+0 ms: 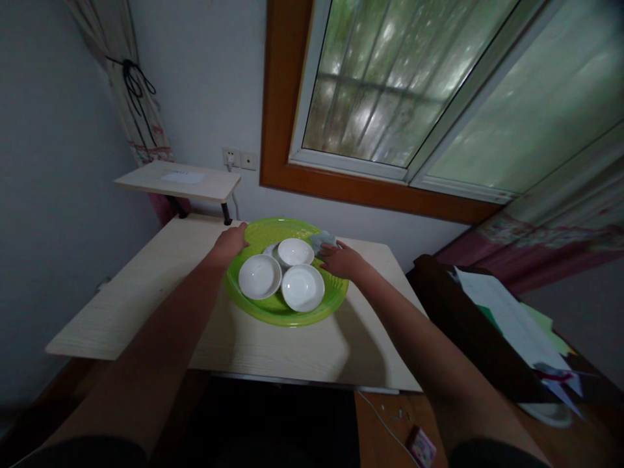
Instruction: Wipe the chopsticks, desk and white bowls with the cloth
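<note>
A round green basin [273, 312] sits on a pale wooden table [160, 292]. Inside it lie several white bowls: one at the left [259, 276], one at the front right [303, 287], one behind [295, 251]. My left hand [231, 245] grips the basin's left rim, fingers curled over the edge. My right hand [341, 261] rests on the right rim with its fingers closed on a grey-blue cloth [322, 241] that lies against the far bowl.
A small raised shelf [178, 182] with a white sheet stands at the table's back left. A wall socket [231, 157] and a window are behind. Papers [507, 318] lie on dark furniture at right. A small pink object [421, 446] lies on the floor.
</note>
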### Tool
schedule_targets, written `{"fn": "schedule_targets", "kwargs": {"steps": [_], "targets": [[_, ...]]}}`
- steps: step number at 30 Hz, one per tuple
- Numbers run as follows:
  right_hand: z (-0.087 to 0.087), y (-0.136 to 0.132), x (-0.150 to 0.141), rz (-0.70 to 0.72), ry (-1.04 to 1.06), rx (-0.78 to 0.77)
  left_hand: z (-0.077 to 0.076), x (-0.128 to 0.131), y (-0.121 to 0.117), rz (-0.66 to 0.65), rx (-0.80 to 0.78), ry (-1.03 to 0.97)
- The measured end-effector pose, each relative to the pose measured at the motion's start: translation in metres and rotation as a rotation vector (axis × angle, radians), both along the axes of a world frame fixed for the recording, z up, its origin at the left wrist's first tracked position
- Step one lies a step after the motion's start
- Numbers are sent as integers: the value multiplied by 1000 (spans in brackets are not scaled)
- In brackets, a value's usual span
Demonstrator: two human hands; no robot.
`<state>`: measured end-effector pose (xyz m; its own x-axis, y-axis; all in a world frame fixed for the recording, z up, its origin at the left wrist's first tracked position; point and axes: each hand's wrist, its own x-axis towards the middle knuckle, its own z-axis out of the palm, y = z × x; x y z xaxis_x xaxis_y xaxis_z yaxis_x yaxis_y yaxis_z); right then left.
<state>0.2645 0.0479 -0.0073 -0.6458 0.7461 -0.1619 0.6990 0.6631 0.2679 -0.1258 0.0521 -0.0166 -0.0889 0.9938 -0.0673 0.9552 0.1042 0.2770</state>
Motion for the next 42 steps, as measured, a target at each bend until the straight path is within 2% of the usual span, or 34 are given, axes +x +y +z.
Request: {"fn": "schedule_targets", "kwargs": {"steps": [5, 11, 14, 18, 23, 31, 36, 42], "targets": [[11, -35, 12, -13, 15, -11, -1, 0, -1, -3, 17, 2], [28, -80, 17, 18, 53, -150, -3, -1, -1, -5, 31, 1], [33, -88, 18, 17, 44, -103, -3, 0, -1, -1, 29, -8], [30, -73, 22, -5, 24, -26, -2, -1, -1, 5, 15, -31], [15, -32, 24, 3, 67, -1, -5, -3, 3, 12, 3, -24], [3, 18, -10, 14, 78, 56, -7, -4, 8, -5, -9, 20], [6, 28, -28, 24, 59, 51, -2, -2, 5, 7, -19, 24], [6, 19, -16, 23, 78, 78, 1, 1, 1, -4, -8, 16]]}}
